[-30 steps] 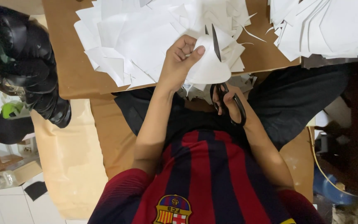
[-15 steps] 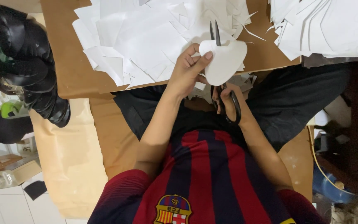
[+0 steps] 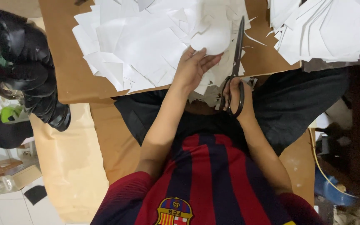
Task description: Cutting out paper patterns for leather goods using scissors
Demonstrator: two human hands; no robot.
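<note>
My left hand [image 3: 193, 68] lies flat on a rounded white paper cutout [image 3: 211, 38], pressing it onto a heap of white paper pieces [image 3: 142, 39] on the brown board [image 3: 61, 54]. My right hand [image 3: 236, 93] grips the black handles of large scissors [image 3: 235, 62]. Their blades point away from me, close together, beside the cutout's right edge. Small paper offcuts [image 3: 207, 93] lie under both hands at the board's near edge.
A second stack of white paper sheets [image 3: 326, 27] lies at the far right. Black padded gear [image 3: 26, 62] sits left of the board. A tan cushion [image 3: 67, 158] covers the floor on the left, and a blue object [image 3: 328, 189] is at the lower right.
My left hand moved the cutout from in front of my chest out onto the paper heap. The scissors swung from pointing down near my lap to lying forward over the board.
</note>
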